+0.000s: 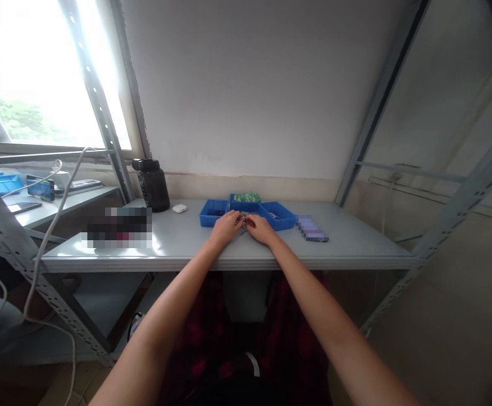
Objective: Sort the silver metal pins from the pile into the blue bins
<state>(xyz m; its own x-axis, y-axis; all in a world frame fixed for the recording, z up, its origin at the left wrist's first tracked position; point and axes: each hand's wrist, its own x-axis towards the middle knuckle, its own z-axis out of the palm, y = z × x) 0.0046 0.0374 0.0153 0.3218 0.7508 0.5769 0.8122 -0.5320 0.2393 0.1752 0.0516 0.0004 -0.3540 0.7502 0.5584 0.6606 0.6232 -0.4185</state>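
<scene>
My left hand (pixel 228 225) and my right hand (pixel 258 228) meet at the near side of several blue bins on the grey table (pixel 178 242). Between their bent fingertips are small metal parts (pixel 244 224), too small to make out singly. The left blue bin (pixel 207 219) has dark pieces in it. Silvery pieces lie in the right blue bin (pixel 286 220). Behind the hands, the back bin holds green pieces (pixel 247 197). Part of the middle bin is hidden by my fingers.
A dark bottle (pixel 155 189) and a white case (pixel 179 208) stand left of the bins. A blurred dark object (pixel 117 228) lies farther left. To the right is a blurred phone-like item (pixel 311 228). Metal shelf posts (pixel 381 101) flank the table; a white cable (pixel 38 265) hangs at the left.
</scene>
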